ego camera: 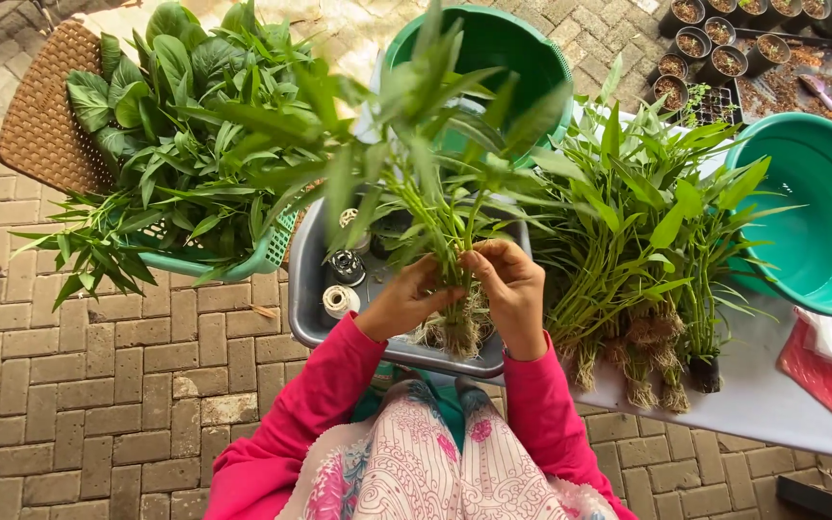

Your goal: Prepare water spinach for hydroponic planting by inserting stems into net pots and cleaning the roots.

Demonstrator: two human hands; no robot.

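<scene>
Brick floor, grey tray (305, 289) under hands | bunch (440, 217) is held upright by left hand (404, 303) and right hand (512, 289), both closed on stems, so roots hang over tray

The leafy tops of the plant bunch (435, 144) in my hands were blurry. My fingers hid part of its stems. My arms in pink sleeves (320, 395) ran off the bottom edge. The green tub (820, 231) was cut off on the right. The bunch hid most of the grey tray (305, 279). The little pots (715, 48) far away were too small to see inside
</scene>
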